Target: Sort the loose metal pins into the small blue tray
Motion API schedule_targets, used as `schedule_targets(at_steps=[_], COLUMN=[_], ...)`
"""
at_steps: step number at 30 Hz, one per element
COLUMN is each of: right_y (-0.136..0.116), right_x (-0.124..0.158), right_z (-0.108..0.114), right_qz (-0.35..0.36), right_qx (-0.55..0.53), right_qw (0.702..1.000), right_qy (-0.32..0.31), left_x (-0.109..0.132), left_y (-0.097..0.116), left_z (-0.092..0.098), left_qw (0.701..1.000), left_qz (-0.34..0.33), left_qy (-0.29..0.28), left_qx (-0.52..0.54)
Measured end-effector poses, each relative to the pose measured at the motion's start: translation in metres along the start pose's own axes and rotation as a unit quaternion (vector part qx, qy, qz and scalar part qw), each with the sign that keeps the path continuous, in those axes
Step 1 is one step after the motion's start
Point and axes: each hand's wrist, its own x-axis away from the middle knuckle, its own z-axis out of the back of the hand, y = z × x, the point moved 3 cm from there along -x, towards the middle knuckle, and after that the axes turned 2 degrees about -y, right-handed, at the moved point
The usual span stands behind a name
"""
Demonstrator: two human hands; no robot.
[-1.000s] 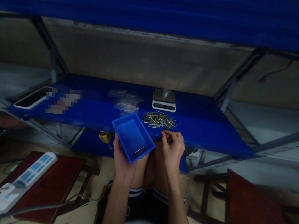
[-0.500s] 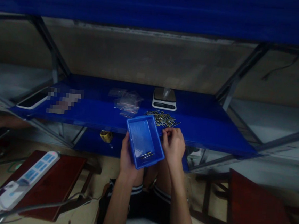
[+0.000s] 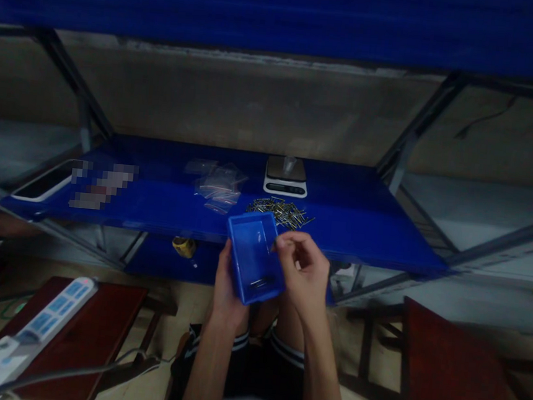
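Observation:
My left hand point(image 3: 230, 284) grips a small blue plastic bin point(image 3: 256, 252) by its left side and holds it tilted in front of the table edge. A few thin metal screw-like pieces point(image 3: 262, 282) lie at the bin's near end. At the bin's right rim is my right hand point(image 3: 303, 267), thumb and fingertips pinched together on a thin screw-like piece point(image 3: 274, 245); it is small and blurred. Just beyond the bin, a loose pile of gold and dark screw-like pieces point(image 3: 286, 213) lies on the blue tabletop point(image 3: 357, 226).
Behind the pile stands a digital scale point(image 3: 285, 188) with a small clear cup point(image 3: 289, 164) on it. Clear zip bags point(image 3: 221, 185) lie left of it, and a phone point(image 3: 46, 182) farther left. Wooden stools flank me, the left one bearing a power strip point(image 3: 45, 324). A tape roll point(image 3: 184, 247) sits below.
My right hand has moved left and up from beside the pile to the bin's right rim, pinching a thin piece. The bin stays in my left hand; the view has shifted slightly.

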Motion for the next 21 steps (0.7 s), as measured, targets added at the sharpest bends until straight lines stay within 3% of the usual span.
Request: schedule_targets(at_steps=[3, 9, 14, 21], right_y=[-0.01, 0.028, 0.056, 0.054], right_x=[0.003, -0.002, -0.005, -0.019], right_z=[-0.012, 0.0, -0.002, -0.02], right_qz=[0.044, 0.059, 0.107, 0.063], right_qx=[0.074, 0.124, 0.269, 0.325], right_qw=[0.993, 0.99, 0.957, 0.944], right_qy=[-0.079, 0.019, -0.001, -0.011], left_x=[-0.001, 0.003, 0.005, 0.001], left_y=[0.004, 0.037, 0.059, 0.056], left_z=[0.001, 0.015, 0.025, 0.028], left_qw=[1.0, 0.997, 0.993, 0.994], left_qz=[-0.016, -0.062, -0.098, -0.075], left_qy=[0.015, 0.024, 0.047, 0.048], left_qx=[0.01, 0.024, 0.042, 0.062])
